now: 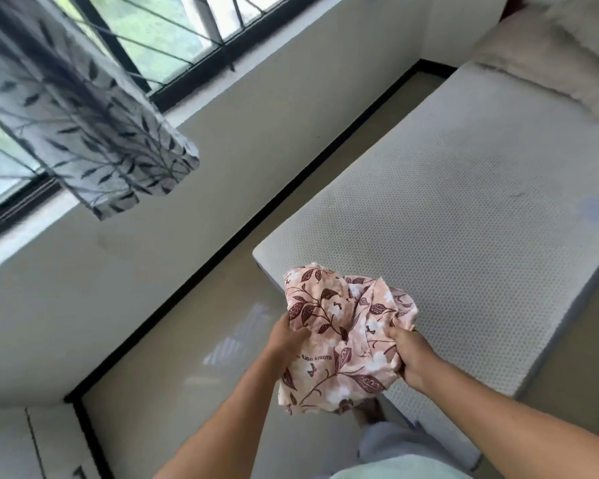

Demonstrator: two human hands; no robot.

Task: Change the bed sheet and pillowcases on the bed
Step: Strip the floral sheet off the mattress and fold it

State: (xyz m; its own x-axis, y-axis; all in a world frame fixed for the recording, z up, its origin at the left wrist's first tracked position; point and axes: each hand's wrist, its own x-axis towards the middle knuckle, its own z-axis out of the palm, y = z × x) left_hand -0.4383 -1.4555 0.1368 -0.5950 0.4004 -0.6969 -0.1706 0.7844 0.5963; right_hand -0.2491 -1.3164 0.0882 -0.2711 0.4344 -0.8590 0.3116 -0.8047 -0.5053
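A bunched pink sheet (339, 337) with dark red leaf and white flower print hangs between both my hands, just in front of the near corner of the bed. My left hand (286, 340) grips its left side and my right hand (410, 356) grips its right side. The bare white mattress (464, 209) with a dotted texture stretches away to the upper right. Two uncovered cream pillows (554, 60) lie at its far end.
A barred window (173, 39) runs along the left wall, with a grey leaf-print curtain (94, 133) hanging in front of it. Glossy beige floor (194, 347) with a black skirting lies between wall and bed. My foot shows below the sheet.
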